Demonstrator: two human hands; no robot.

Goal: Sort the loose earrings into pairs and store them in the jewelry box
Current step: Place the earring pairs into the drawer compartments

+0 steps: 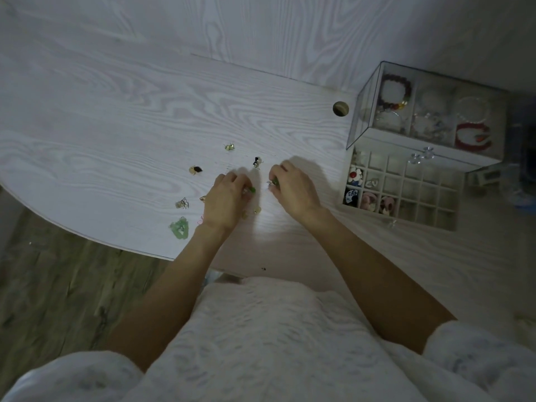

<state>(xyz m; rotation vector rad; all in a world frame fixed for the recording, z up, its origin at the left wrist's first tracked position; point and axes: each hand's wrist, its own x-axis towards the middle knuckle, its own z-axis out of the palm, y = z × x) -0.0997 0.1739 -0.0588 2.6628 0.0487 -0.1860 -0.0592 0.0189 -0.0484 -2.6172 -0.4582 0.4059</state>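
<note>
- A small green earring (pixel 251 190) is pinched in the fingertips of the left hand (pixel 224 203), and what looks like its match, a second green earring (pixel 274 182), is pinched by the right hand (pixel 293 192); each grip is clamped on its piece, seemingly so the two can be compared as a pair
- The hands are held near each other, just above the desk (pixel 116 126), with the unsorted pieces kept within reach
- Loose earrings are scattered beside the left hand: a gold piece (pixel 229 146), a black one (pixel 257 161), a tan-and-black one (pixel 195 170), a silver one (pixel 182 203) and a pale green cluster (pixel 179 227)
- The jewelry box (pixel 406 195) is set well to the right, its gridded tray pulled open; a few cells nearest the hands are already filled, which suggests sorting is under way
- The desk is pale wood-grain with a round cable hole (pixel 340 108); a wooden floor (pixel 58 285) is seen below its curved edge, and the room is dimly lit
</note>
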